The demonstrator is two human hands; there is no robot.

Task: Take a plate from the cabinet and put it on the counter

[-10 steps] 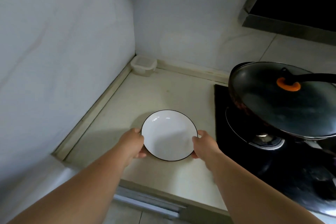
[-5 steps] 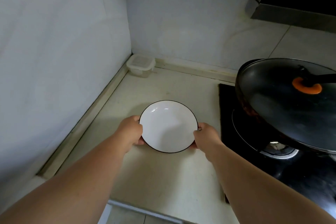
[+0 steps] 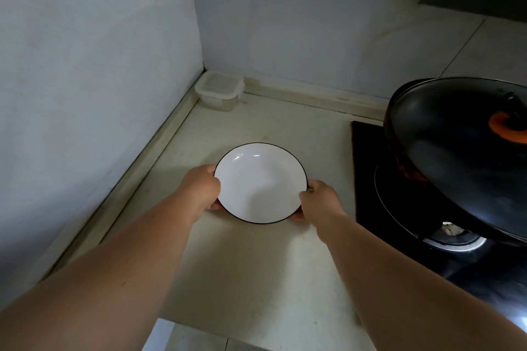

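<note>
White and glazed, the plate (image 3: pixel 261 183) looks stiff, slippery and breakable, so left hand (image 3: pixel 203 189) and right hand (image 3: pixel 319 201) grip opposite rims low over the counter (image 3: pixel 251 265).

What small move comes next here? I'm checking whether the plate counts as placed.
Probably lower the plate onto the counter and let go: the left hand and right hand grip its opposite edges, fingers underneath, over bare counter.
</note>
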